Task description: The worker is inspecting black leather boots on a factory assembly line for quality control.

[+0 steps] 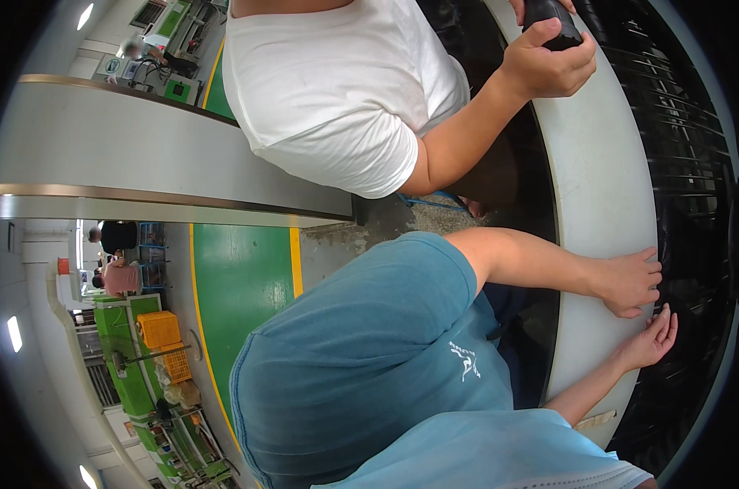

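In the frame's center, a co-worker in a blue shirt [361, 359] is laying a hand [630, 281] on the white conveyor rim [602, 163]. Just below it (lower right), the left hand [650, 338] is resting palm-up with its fingers loosely spread, against the black belt [695, 196].

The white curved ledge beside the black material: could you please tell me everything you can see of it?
The white ledge is a broad, smooth, off-white band that curves from the top of the picture down to the lower right. Its material cannot be told. Glossy black material borders its right edge. One hand of a person in a blue shirt lies flat across it, and a second hand rests open at its edge just below. Near the top, another person's hand grips a dark object over it.
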`<control>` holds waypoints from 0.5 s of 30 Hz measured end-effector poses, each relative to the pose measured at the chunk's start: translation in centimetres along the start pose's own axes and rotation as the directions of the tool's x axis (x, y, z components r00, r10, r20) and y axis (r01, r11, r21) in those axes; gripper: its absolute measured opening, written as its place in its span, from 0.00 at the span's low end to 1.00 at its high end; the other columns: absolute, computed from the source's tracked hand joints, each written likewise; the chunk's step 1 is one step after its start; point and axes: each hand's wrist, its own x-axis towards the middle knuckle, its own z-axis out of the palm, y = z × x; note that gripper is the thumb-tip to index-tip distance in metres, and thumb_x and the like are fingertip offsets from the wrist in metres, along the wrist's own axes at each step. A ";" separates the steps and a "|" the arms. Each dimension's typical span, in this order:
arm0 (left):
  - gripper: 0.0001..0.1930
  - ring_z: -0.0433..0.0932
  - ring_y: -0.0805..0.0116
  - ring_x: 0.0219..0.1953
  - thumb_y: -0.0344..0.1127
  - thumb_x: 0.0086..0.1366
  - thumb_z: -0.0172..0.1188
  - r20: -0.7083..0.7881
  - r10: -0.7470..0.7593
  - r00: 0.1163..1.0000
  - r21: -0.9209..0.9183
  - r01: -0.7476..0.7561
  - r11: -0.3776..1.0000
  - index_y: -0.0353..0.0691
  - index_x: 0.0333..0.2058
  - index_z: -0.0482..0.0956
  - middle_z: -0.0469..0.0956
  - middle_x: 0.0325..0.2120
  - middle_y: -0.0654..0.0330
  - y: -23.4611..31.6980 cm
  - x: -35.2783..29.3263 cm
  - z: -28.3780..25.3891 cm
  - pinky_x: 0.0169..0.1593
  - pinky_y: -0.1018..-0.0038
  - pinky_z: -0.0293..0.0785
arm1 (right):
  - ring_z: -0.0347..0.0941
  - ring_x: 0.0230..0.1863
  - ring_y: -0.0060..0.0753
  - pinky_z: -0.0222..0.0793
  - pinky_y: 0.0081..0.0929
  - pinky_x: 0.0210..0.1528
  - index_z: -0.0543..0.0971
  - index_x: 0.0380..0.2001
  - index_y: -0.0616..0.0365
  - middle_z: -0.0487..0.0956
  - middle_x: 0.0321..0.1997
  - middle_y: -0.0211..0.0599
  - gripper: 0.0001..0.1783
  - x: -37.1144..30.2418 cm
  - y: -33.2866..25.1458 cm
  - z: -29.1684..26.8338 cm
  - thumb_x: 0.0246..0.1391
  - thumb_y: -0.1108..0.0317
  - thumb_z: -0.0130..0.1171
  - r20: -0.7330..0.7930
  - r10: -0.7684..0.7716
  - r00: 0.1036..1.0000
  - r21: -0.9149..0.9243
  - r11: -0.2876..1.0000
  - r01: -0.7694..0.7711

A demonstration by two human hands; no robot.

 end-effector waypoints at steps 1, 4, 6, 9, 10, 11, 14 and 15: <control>0.20 0.80 0.56 0.50 0.56 0.63 0.71 0.000 0.000 1.000 -0.002 0.000 1.000 0.44 0.37 0.89 0.84 0.38 0.58 0.0 0.0 0.0 0.67 0.46 0.65 | 0.80 0.46 0.19 0.73 0.19 0.49 0.80 0.63 0.64 0.91 0.56 0.39 0.22 0.1 0.0 -0.1 0.72 0.67 0.73 0.005 0.002 1.000 0.009 1.000 -0.002; 0.19 0.80 0.56 0.49 0.56 0.63 0.70 -0.013 0.003 1.000 -0.006 -0.003 1.000 0.44 0.36 0.89 0.84 0.37 0.58 0.1 0.1 -0.2 0.67 0.46 0.65 | 0.80 0.46 0.19 0.72 0.18 0.49 0.80 0.64 0.64 0.91 0.56 0.39 0.23 0.1 -0.1 -0.4 0.73 0.66 0.72 0.007 0.009 1.000 0.012 1.000 -0.010; 0.19 0.80 0.56 0.49 0.55 0.63 0.70 -0.017 -0.002 1.000 -0.015 0.002 1.000 0.44 0.36 0.89 0.84 0.36 0.58 0.1 0.0 -0.3 0.67 0.47 0.65 | 0.80 0.47 0.19 0.72 0.18 0.49 0.80 0.64 0.64 0.91 0.56 0.39 0.23 -0.1 -0.2 -0.2 0.73 0.66 0.72 0.005 0.015 1.000 0.006 1.000 -0.015; 0.19 0.80 0.56 0.49 0.55 0.62 0.71 -0.024 0.001 1.000 -0.018 -0.001 1.000 0.44 0.36 0.89 0.84 0.36 0.58 0.2 0.1 -0.4 0.67 0.47 0.65 | 0.79 0.46 0.19 0.73 0.19 0.49 0.81 0.64 0.64 0.90 0.55 0.37 0.23 -0.1 -0.3 -0.5 0.72 0.66 0.72 0.005 -0.006 1.000 -0.003 1.000 0.006; 0.19 0.80 0.56 0.49 0.55 0.62 0.71 -0.025 -0.002 1.000 -0.015 0.002 1.000 0.44 0.36 0.89 0.84 0.36 0.58 0.1 0.1 -0.2 0.67 0.47 0.65 | 0.78 0.45 0.20 0.73 0.19 0.49 0.81 0.63 0.64 0.89 0.53 0.35 0.22 -0.1 -0.3 -0.5 0.72 0.66 0.73 0.002 0.002 1.000 0.004 1.000 -0.002; 0.20 0.81 0.56 0.50 0.57 0.61 0.71 -0.004 -0.008 1.000 -0.011 0.008 1.000 0.45 0.38 0.90 0.85 0.38 0.58 0.0 0.2 0.0 0.68 0.45 0.65 | 0.78 0.45 0.20 0.73 0.19 0.48 0.82 0.62 0.63 0.89 0.52 0.33 0.22 -0.1 -0.3 -0.4 0.71 0.66 0.74 -0.002 0.010 1.000 0.011 1.000 -0.010; 0.22 0.81 0.56 0.51 0.58 0.60 0.71 0.020 -0.011 1.000 -0.003 0.011 1.000 0.46 0.40 0.90 0.85 0.39 0.58 0.0 0.2 0.2 0.68 0.42 0.64 | 0.77 0.44 0.20 0.74 0.20 0.48 0.82 0.62 0.63 0.87 0.49 0.30 0.22 -0.2 -0.6 -0.4 0.71 0.67 0.74 -0.006 0.000 1.000 -0.034 0.999 0.000; 0.22 0.81 0.56 0.51 0.58 0.60 0.71 0.020 -0.010 1.000 0.003 0.010 1.000 0.46 0.40 0.90 0.85 0.39 0.58 0.0 0.1 0.3 0.68 0.42 0.64 | 0.77 0.44 0.20 0.74 0.20 0.48 0.82 0.62 0.63 0.87 0.49 0.30 0.22 -0.3 -0.6 -0.3 0.71 0.67 0.74 -0.007 0.001 1.000 -0.034 0.999 -0.001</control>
